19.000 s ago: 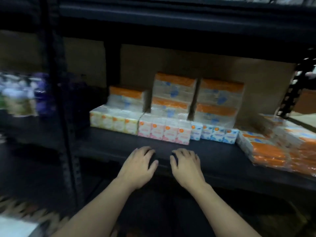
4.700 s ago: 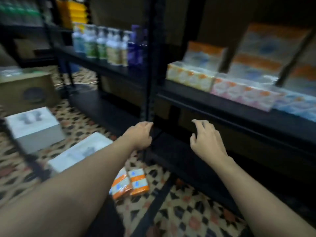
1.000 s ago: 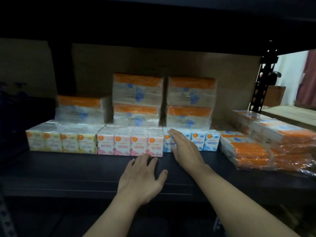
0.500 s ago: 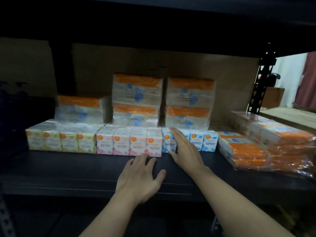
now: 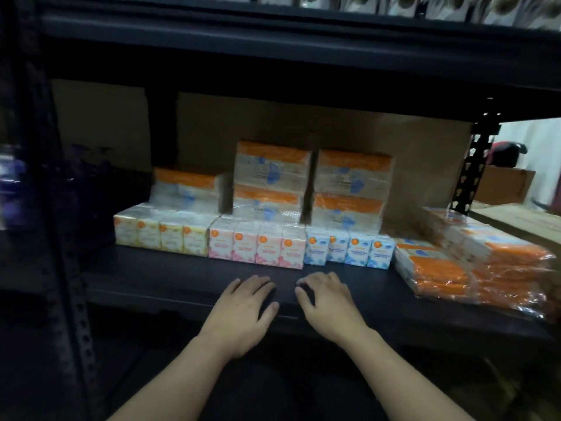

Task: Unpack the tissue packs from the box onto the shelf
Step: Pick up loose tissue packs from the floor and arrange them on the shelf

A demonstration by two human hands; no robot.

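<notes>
Print on tissue packs is illegibly blurred.

Print on the small tissue packs is too blurred to read. That front row hides the bases of the taller packs behind. At the left edge, purple bottles are smeared and cropped; the orange stack runs past the right edge.

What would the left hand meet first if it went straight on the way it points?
Probably the pink tissue packs in the front row; the left hand rests on the shelf just short of them.
</notes>
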